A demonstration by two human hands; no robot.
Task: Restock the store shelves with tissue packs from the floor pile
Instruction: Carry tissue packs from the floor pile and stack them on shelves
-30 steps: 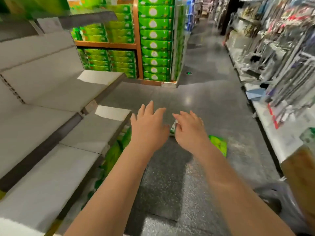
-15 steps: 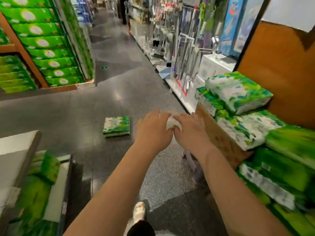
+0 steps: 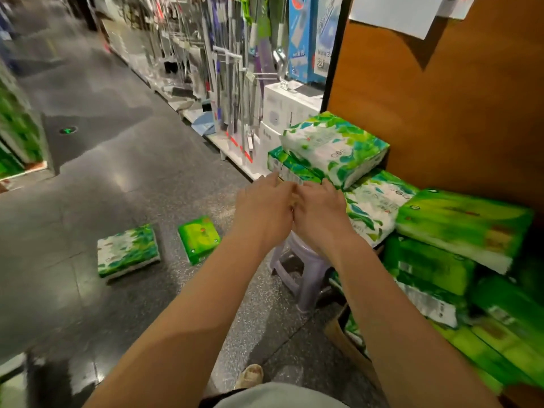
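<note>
A pile of green and white tissue packs [image 3: 459, 231] is stacked against an orange-brown panel on the right. The topmost pack [image 3: 335, 147] lies tilted on a second pack [image 3: 290, 167]. My left hand [image 3: 265, 210] and my right hand [image 3: 321, 213] are side by side, fingers reaching to the near end of that second pack. Their fingertips touch its edge, and a grip is not visible. Two more packs lie flat on the floor: a white-green one [image 3: 128, 250] and a bright green one [image 3: 198, 238].
A pale purple plastic stool [image 3: 303, 269] stands under my hands beside the pile. A cardboard box [image 3: 347, 340] sits low on the right. Racks of mops and white boxes [image 3: 282, 107] line the far side. Dark polished floor [image 3: 117, 178] stretches left; my shoe [image 3: 250, 375] is below.
The view has swung right from the grey shelves to the pile. Both hands moved forward together and now reach the end of the second pack.
</note>
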